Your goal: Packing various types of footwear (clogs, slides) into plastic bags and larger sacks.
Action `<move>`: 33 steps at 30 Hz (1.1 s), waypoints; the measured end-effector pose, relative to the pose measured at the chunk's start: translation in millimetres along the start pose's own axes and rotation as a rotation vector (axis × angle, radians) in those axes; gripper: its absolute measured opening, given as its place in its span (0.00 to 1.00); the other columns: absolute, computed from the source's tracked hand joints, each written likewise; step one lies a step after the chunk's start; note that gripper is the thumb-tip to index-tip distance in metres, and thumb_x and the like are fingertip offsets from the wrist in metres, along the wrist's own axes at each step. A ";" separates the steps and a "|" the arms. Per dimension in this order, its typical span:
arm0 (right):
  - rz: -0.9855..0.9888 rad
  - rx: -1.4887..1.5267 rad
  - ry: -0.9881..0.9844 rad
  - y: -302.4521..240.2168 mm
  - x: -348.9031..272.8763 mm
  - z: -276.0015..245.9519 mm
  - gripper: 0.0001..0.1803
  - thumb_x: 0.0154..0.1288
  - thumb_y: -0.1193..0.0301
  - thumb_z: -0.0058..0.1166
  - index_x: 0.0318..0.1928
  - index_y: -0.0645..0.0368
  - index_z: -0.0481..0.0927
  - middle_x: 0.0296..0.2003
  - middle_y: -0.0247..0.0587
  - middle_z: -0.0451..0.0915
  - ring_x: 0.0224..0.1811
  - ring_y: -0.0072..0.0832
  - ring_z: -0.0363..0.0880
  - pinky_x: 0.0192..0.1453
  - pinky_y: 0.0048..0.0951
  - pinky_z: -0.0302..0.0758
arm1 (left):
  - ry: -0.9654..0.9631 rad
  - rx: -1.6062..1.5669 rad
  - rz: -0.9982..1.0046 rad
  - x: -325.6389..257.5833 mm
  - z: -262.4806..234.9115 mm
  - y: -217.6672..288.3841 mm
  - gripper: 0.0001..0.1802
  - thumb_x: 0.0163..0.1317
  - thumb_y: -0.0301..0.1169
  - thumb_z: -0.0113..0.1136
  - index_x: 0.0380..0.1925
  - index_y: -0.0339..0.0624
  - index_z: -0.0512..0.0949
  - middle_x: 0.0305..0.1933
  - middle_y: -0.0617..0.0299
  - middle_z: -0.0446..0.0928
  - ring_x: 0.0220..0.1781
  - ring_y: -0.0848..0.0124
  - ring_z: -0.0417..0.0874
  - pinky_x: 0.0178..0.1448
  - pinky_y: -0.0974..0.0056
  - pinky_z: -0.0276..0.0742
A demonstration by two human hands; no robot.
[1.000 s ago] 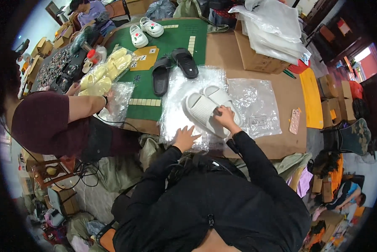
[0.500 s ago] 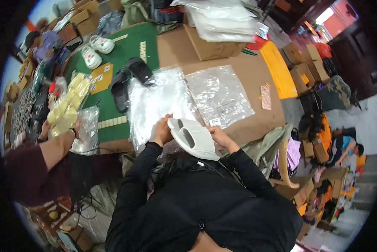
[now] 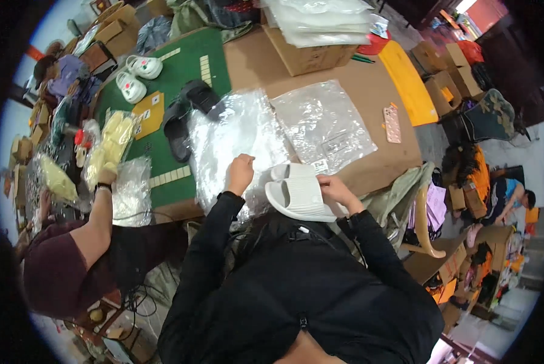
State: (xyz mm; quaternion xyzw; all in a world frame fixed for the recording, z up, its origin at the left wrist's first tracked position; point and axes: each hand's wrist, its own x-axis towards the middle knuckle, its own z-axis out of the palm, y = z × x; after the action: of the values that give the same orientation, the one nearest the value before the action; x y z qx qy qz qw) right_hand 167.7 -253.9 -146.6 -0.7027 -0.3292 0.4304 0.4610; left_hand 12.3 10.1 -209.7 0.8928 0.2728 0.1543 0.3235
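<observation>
My right hand [image 3: 340, 191] grips a pair of off-white slide sandals [image 3: 303, 191] by one side, close to my body and over the table's front edge. The two sandals lie together, ribbed strap upward. My left hand [image 3: 240, 175] is apart from them, above a stack of clear plastic bags [image 3: 238, 130]. Its fingers are curled closed, and whether anything is between them is hidden. To the right of the stack, a single clear bag [image 3: 325, 121] lies flat, with a small white label near its front edge. Black slide sandals [image 3: 178, 124] rest at the stack's left edge.
White clogs [image 3: 131, 88] and a yellow card [image 3: 147, 115] lie on the green mat [image 3: 214, 45]. A carton [image 3: 305, 57] topped with plastic bags stands at the back. A pink phone [image 3: 392, 124] lies right. At left, a co-worker's hand [image 3: 106, 176] holds bagged yellow footwear [image 3: 114, 139].
My left hand has let go of the off-white sandals and moved away over the bag stack. My right hand keeps the pair, now turned a little and showing both. The co-worker's yellow footwear has shifted.
</observation>
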 end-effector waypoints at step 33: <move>0.157 0.283 -0.093 18.2 -6.8 13.8 0.10 0.57 0.77 0.52 0.40 0.67 0.79 0.38 0.32 0.78 0.36 0.16 0.73 0.42 0.20 0.70 | -0.473 0.631 0.017 -40.4 -4.7 29.7 0.33 0.52 0.40 0.56 0.59 0.48 0.61 0.62 0.36 0.56 0.62 0.41 0.59 0.61 0.42 0.54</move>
State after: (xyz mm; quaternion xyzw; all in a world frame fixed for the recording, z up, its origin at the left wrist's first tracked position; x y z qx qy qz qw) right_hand 153.5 -261.2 -164.3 -0.6337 -0.2305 0.5392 0.5045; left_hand -10.7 -30.4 -190.6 0.9615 0.2174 -0.1443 0.0857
